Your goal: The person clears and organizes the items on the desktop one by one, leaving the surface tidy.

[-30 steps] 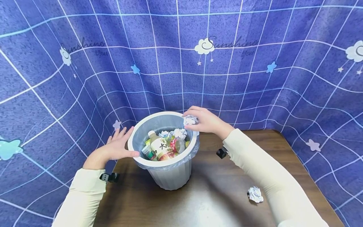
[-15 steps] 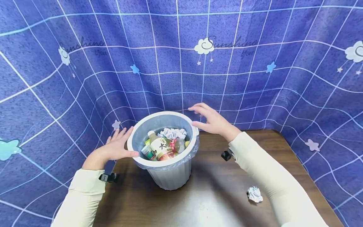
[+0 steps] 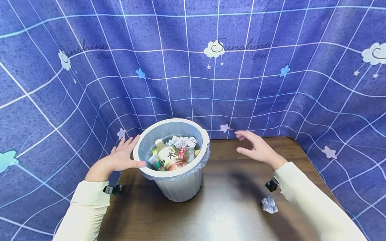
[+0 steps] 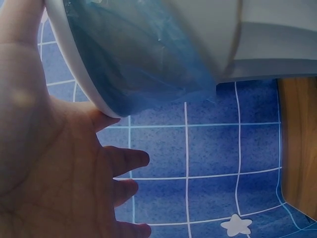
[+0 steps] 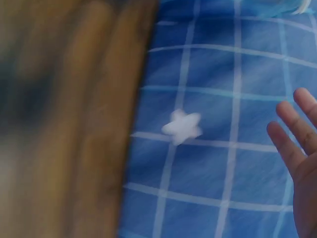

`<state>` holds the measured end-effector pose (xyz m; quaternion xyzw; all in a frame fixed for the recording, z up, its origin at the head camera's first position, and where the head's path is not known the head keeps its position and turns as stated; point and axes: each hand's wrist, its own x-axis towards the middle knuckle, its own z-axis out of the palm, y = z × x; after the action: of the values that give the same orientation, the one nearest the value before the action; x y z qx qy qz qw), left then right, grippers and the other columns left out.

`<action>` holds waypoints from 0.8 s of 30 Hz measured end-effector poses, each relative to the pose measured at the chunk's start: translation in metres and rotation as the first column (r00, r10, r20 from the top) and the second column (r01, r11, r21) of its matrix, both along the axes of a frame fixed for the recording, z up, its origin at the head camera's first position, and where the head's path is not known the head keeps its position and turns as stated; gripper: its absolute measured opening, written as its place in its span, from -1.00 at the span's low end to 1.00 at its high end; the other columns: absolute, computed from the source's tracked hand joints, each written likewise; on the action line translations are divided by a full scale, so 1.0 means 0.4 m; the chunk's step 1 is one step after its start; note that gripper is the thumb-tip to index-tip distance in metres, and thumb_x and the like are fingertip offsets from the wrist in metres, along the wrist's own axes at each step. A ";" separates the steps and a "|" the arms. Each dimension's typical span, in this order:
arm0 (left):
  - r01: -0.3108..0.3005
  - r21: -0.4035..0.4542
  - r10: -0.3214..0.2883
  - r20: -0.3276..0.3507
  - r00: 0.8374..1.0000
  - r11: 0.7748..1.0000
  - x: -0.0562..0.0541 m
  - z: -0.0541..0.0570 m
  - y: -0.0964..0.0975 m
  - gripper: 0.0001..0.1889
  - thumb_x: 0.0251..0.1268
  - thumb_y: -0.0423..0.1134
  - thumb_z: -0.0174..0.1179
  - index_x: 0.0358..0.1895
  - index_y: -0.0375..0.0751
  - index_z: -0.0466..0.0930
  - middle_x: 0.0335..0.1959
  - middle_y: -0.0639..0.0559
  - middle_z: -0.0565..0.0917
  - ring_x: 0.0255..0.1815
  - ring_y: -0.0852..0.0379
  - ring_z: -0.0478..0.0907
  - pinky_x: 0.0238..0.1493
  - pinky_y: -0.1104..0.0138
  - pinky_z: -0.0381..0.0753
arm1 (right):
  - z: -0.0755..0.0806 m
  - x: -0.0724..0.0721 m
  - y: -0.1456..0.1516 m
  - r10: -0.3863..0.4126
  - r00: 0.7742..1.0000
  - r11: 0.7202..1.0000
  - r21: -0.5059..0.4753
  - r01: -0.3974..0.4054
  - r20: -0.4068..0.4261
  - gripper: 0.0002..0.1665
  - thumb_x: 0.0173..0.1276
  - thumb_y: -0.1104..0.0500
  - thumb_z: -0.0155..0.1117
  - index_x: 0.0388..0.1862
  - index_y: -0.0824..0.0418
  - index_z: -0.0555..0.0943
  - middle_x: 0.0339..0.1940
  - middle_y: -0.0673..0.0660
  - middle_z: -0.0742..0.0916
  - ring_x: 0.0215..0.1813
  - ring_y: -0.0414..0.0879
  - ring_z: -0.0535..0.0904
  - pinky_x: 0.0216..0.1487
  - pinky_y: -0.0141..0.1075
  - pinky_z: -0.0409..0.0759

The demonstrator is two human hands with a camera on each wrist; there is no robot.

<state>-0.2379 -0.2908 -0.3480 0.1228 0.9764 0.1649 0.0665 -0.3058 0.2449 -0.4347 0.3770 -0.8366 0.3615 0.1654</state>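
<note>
A light grey trash can with a clear plastic liner stands on the table, left of the middle. Inside it lie a plastic bottle with a cream label, a second clear bottle with a red label, a small green-labelled container and crumpled paper. My left hand rests against the left side of the rim, fingers spread and thumb at the front. My right hand is in the air right of the can, holding nothing, fingers apart. A crumpled paper ball sits on the table below my right wrist.
The brown wooden table reaches to a blue gridded curtain that hangs behind and along both sides. A strap with a small black camera sits on each wrist, the right camera near the paper ball.
My right hand has let go of a crumpled paper ball, which dropped into the trash can. It has then moved right, away from the rim. My left hand has stayed at the rim.
</note>
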 end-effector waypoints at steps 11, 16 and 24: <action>0.002 0.008 -0.002 0.005 1.000 1.000 0.002 -0.002 -0.002 0.26 0.02 0.28 0.40 0.63 -0.28 -0.16 0.56 -0.56 -0.04 0.56 -0.57 -0.34 0.31 -0.54 -0.20 | -0.282 0.135 0.162 -0.091 0.988 0.994 -0.056 0.099 0.124 0.17 0.04 0.29 0.63 0.59 0.24 0.20 0.14 0.18 0.70 0.05 0.16 0.67 0.07 -0.13 0.62; 0.001 0.010 -0.001 0.003 1.000 1.000 0.002 -0.001 -0.004 0.27 0.01 0.29 0.40 0.63 -0.27 -0.17 0.56 -0.54 -0.04 0.56 -0.57 -0.35 0.31 -0.54 -0.20 | -0.375 0.203 0.200 -0.152 0.972 0.986 -0.042 0.162 0.178 0.20 0.02 0.25 0.66 0.58 0.26 0.19 0.14 0.23 0.69 0.01 0.15 0.67 0.02 -0.13 0.63; 0.005 0.007 -0.005 0.007 1.000 1.000 0.000 -0.003 -0.003 0.27 0.02 0.29 0.39 0.63 -0.26 -0.17 0.57 -0.54 -0.04 0.56 -0.58 -0.34 0.32 -0.53 -0.20 | -0.471 0.286 0.230 -0.172 0.964 0.985 0.010 0.173 0.204 0.18 0.00 0.09 0.70 0.54 0.29 0.26 0.08 0.23 0.70 -0.01 0.08 0.67 0.08 -0.40 0.54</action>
<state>-0.2380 -0.2922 -0.3491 0.1249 0.9752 0.1687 0.0701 -0.1914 0.3367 -0.6229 0.2631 -0.8773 0.3857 0.1109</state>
